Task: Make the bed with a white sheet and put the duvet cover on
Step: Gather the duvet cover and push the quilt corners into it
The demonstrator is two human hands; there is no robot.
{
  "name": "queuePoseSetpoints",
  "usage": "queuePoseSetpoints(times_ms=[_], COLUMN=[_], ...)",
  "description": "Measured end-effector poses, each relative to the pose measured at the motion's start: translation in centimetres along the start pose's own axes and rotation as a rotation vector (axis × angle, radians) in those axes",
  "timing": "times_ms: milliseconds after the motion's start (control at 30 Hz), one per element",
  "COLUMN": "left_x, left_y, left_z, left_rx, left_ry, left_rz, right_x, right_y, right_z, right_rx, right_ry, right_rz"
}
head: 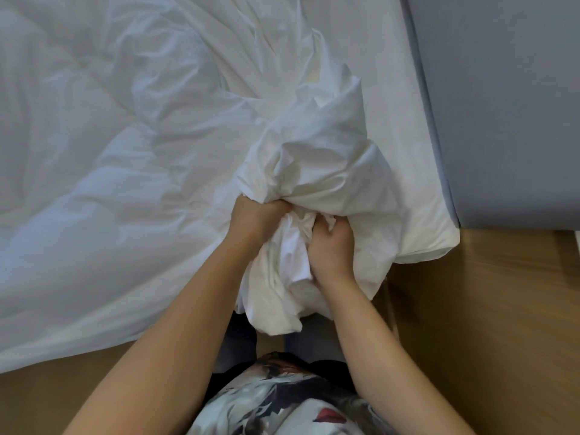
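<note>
Head view: duvet cover is a bunched white wad at the near right corner of the bed, raised off the mattress and trailing down between your arms toward the floor. Your left hand clenches the wad at its upper left, fingers buried in the folds. Your right hand grips it just beside and a bit lower, fingers curled round a twist of cloth. Both hands grasp the same bundle, close together. Can't tell whether a duvet corner sits inside the wad, it's all white on white. Duvet lies puffy and creased across the left and middle of the bed, near edge hanging over the side. White sheet looks flat on the strip right of the wad, down to the mattress corner, so the sheet step reads as done. Cover step reads as early to mid: fabric gathered, not spread. Left for you: work the cover along the duvet, shake out, smooth. Grey panel stands right of the bed, wooden floor below, your patterned top at the bottom edge.
</note>
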State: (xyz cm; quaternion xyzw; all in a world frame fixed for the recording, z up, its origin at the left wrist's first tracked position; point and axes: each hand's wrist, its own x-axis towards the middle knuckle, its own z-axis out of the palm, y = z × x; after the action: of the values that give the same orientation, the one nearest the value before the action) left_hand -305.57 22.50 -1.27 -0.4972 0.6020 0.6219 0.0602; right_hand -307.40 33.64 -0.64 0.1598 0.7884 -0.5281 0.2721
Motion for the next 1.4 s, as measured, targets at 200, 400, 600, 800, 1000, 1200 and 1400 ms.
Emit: queuePoseSetpoints(times_ms=[200,400,600,800,1000,1200,1400], left_x=[-0.5,-0.8,-3.1,-3.2,-1.6,-0.6,-0.8], left_y=[-0.4,-1.5,4.4,11.9,6.7,4.9,0.8], left_z=[-0.1,0.4,1.0,-8.3,-10.6,-10.9,-21.6], left_rx=[-0.054,-0.003,0.304,0.583,0.618,0.512,0.681], left_ry=[-0.145,-0.117,-0.046,0.23,0.21,0.162,0.354], left_rz=[0.003,0.084,0.336,0.417,0.149,0.158,-0.025], right_x=[1.1,1.5,0.1,-1.3,-3.2,-2.0,-2.6], right_y=[-0.9,-0.8,-4.9,-11.7,-9.1,-8.0,-5.8], right_z=[-0.5,0.5,-2.5,-6.4,-3.1,-3.5,-1.6], right_rx=[-0.124,-0.426,-0.123,0.141,0.034,-0.04,-0.011], right_ry=[-0.185,-0.216,0.083,0.104,0.056,0.142,0.246], right_rz=[0.054,0.044,-0.117,-0.246,-0.186,-0.138,0.008])
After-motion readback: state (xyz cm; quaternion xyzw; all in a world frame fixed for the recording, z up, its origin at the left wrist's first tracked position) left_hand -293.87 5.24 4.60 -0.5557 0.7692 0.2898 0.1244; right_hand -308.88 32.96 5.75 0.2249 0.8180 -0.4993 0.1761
